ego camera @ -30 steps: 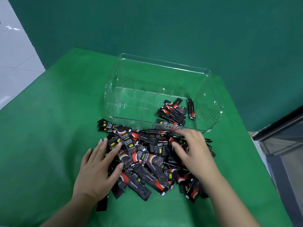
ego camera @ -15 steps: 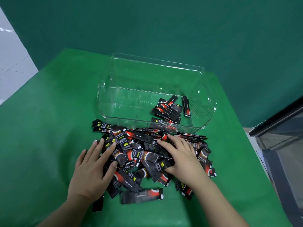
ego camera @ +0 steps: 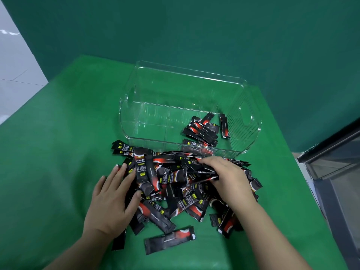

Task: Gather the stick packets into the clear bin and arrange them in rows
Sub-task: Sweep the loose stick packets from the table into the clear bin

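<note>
A heap of black-and-red stick packets (ego camera: 171, 184) lies on the green table in front of the clear bin (ego camera: 136, 90). Several packets (ego camera: 202, 131) lie loosely in the bin's right half. One packet (ego camera: 169, 239) lies alone at the near edge of the heap. My left hand (ego camera: 113, 199) rests flat on the heap's left side, fingers spread. My right hand (ego camera: 228, 176) is on the heap's right side, fingers curled around a bunch of packets.
The green cloth table (ego camera: 58, 162) drops off at the left to a white tiled floor (ego camera: 13, 75). A dark glass-fronted cabinet (ego camera: 337, 172) stands at the right. A green backdrop rises behind the bin.
My right hand slid left across the heap and closed over a bunch of packets. One packet came loose at the near edge. My left hand stayed flat on the heap's left side.
</note>
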`<act>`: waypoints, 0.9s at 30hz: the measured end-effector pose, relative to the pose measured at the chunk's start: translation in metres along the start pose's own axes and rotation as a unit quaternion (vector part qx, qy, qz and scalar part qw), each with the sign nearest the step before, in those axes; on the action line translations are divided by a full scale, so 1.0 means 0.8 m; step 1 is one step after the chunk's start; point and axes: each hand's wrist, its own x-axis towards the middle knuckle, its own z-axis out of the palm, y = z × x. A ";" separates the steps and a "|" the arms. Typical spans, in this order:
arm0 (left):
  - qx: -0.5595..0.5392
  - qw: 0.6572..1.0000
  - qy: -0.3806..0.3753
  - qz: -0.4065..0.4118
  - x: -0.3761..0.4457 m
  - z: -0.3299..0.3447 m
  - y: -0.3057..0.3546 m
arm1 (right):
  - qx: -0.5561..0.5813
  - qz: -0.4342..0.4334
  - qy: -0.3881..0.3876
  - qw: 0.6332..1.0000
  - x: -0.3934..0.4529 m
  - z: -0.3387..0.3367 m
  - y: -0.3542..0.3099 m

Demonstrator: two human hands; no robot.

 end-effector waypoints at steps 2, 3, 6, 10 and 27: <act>-0.013 1.000 0.006 -0.008 0.000 -0.001 0.001 | 0.033 0.036 0.016 0.999 0.002 -0.006 0.002; -0.016 1.000 0.009 -0.011 0.000 -0.001 0.001 | 0.055 0.065 0.017 0.996 0.003 -0.011 0.002; -0.020 1.000 0.012 -0.012 0.000 -0.001 0.002 | 0.106 0.136 0.007 0.985 0.012 -0.024 0.004; -0.032 0.999 0.007 -0.009 -0.001 -0.001 0.001 | 0.115 0.145 0.020 0.982 0.040 -0.052 -0.010; -0.038 0.999 -0.011 -0.018 0.002 0.002 -0.001 | 0.022 0.191 -0.058 0.980 -0.018 -0.047 -0.005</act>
